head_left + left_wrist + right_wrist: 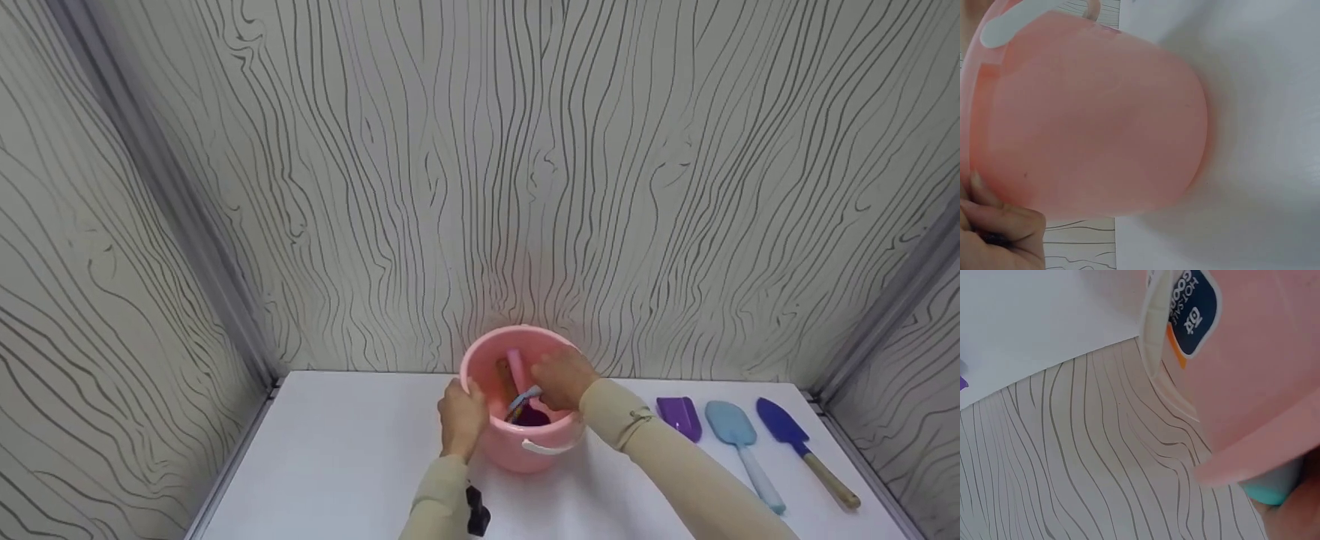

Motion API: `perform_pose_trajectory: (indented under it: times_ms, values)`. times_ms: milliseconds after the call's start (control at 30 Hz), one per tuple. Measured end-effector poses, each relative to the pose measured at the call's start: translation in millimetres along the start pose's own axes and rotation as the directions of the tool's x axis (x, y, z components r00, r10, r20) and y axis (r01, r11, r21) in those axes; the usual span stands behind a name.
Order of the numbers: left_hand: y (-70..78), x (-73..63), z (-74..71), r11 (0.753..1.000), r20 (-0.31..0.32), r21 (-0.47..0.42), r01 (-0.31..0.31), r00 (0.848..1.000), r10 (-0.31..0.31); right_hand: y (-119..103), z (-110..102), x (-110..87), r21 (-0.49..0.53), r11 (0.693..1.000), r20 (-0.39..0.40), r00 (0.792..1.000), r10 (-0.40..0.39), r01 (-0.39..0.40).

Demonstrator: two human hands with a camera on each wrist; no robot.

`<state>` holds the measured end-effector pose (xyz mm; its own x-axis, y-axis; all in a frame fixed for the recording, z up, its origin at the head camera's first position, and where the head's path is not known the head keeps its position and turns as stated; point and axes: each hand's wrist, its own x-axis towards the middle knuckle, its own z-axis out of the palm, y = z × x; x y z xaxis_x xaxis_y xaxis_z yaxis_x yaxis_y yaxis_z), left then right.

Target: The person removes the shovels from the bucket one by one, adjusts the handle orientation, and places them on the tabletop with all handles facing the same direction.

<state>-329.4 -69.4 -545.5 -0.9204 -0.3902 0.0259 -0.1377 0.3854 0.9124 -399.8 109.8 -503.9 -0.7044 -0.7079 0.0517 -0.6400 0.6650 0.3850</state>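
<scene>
A pink bucket (525,454) stands on the white table with its white handle (551,449) hanging at the front. My left hand (461,416) grips its rim on the left, the thumb and fingers pinching the edge, as the left wrist view shows. Inside the bucket's mouth, my right hand (564,379) holds a tool with a light blue handle (526,395); a teal handle end (1268,494) shows beside that hand in the right wrist view. The tool's head cannot be made out. Also in the bucket are a pink handle (516,366), a wooden handle (505,379) and a dark purple piece (531,415).
To the bucket's right, a purple scoop (679,418), a light blue shovel (732,424) and a blue trowel (782,421) with a wooden handle lie in a row on the white table (345,457). A wood-patterned wall (420,187) rises behind the bucket.
</scene>
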Motion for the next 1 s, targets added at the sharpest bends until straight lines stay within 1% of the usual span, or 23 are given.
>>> perform_pose_trajectory:
  times_ms: [67, 133, 233, 333, 433, 500, 600, 700, 833, 1000]
  values:
    - [0.9, 0.4, -0.5, 1.000, -0.002, 0.002, 0.003, 1.000, -0.003, 2, -7, -0.7, 0.127, 0.991, 0.031, 0.999, 0.031, -0.035]
    - [1.3, 0.4, -1.1, 1.000, 0.003, -0.004, 0.008, 1.000, -0.008, 4, -12, -1.6, 0.221, 0.973, 0.053, 0.997, 0.053, -0.064]
    - [0.9, 0.2, -1.3, 1.000, 0.004, -0.005, 0.009, 1.000, -0.009, 7, -18, -4.3, 0.301, 0.951, 0.057, 0.997, 0.060, -0.074]
    - [0.0, -0.5, -0.9, 1.000, 0.006, -0.015, 0.001, 1.000, -0.001, 10, -22, -9.0, 0.336, 0.936, 0.079, 0.994, 0.081, -0.103]
    - [-0.6, -1.1, -0.1, 0.999, -0.002, -0.027, -0.025, 1.000, 0.025, 16, -26, -13.3, 0.339, 0.931, 0.120, 0.988, 0.100, -0.136]
    - [-0.7, -1.5, 0.7, 0.999, 0.000, -0.037, -0.031, 1.000, 0.031, 20, -29, -15.6, 0.317, 0.936, 0.146, 0.983, 0.108, -0.150]
    - [-0.7, -1.7, 1.5, 0.999, -0.006, -0.026, -0.041, 0.999, 0.041, 26, -33, -19.3, 0.309, 0.938, 0.151, 0.982, 0.117, -0.160]
    - [-0.7, -0.7, 2.0, 0.999, -0.016, -0.005, -0.042, 0.999, 0.042, 33, -39, -24.6, 0.332, 0.926, 0.149, 0.979, 0.138, -0.181]
    - [-1.4, -0.2, 1.5, 0.999, -0.019, 0.006, -0.047, 0.999, 0.047, 45, -46, -33.1, 0.414, 0.887, 0.147, 0.976, 0.159, -0.206]
    - [-2.0, -0.4, -0.2, 1.000, 0.007, -0.016, -0.023, 1.000, 0.023, 61, -52, -45.4, 0.532, 0.812, 0.147, 0.970, 0.192, -0.241]
